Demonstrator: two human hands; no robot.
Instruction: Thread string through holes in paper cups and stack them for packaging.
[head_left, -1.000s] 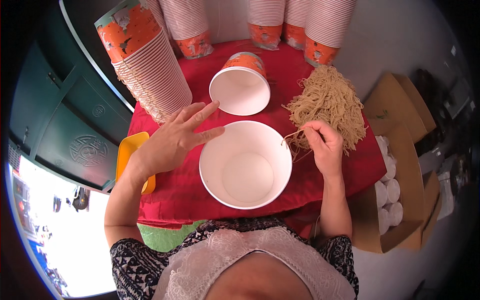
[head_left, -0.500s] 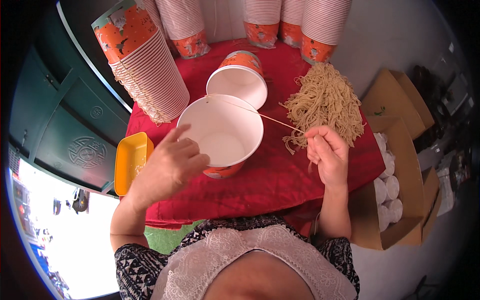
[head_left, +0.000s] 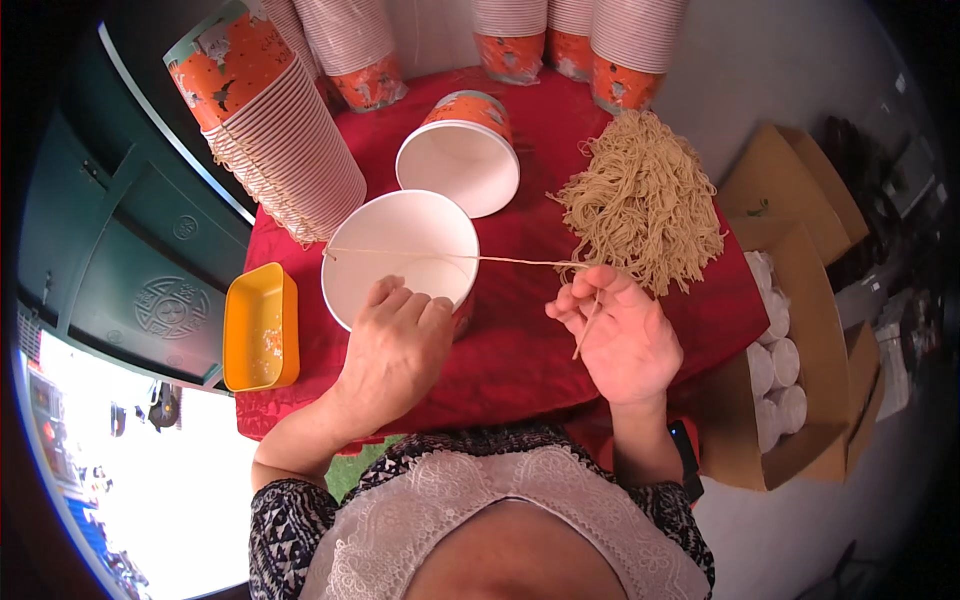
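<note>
Where the red cloth covers the table (head_left: 540,340), everything in use lies within reach of both hands. Tall stacks of orange-and-white paper cups (head_left: 290,140) stand along the far and left edges, the leftmost stack leaning toward the person. A heap of tan string pieces (head_left: 645,200) lies on the right part of the cloth, just beyond the right hand. Off the table to the right stands an open cardboard box (head_left: 790,370) with white lids or cups inside. A single cup (head_left: 462,155) lies on its side at the centre, mouth toward the person. Nearer, a second white cup (head_left: 400,255) is tipped with its open mouth up and toward the camera. A yellow tray (head_left: 260,325) sits at the left edge of the table.

The left hand (head_left: 395,350) lies over the near rim of the white cup, fingers curled together on its wall, steadying it. The right hand (head_left: 620,335) is palm-up, thumb and forefinger pinched on one length of string (head_left: 450,256); the other fingers are loosely spread. That string runs taut, long axis left to right, from the pinch across the cup's mouth to the leaning stack. It lies leftward of the right fingers and just beyond the left hand; its loose end hangs over the right palm.
</note>
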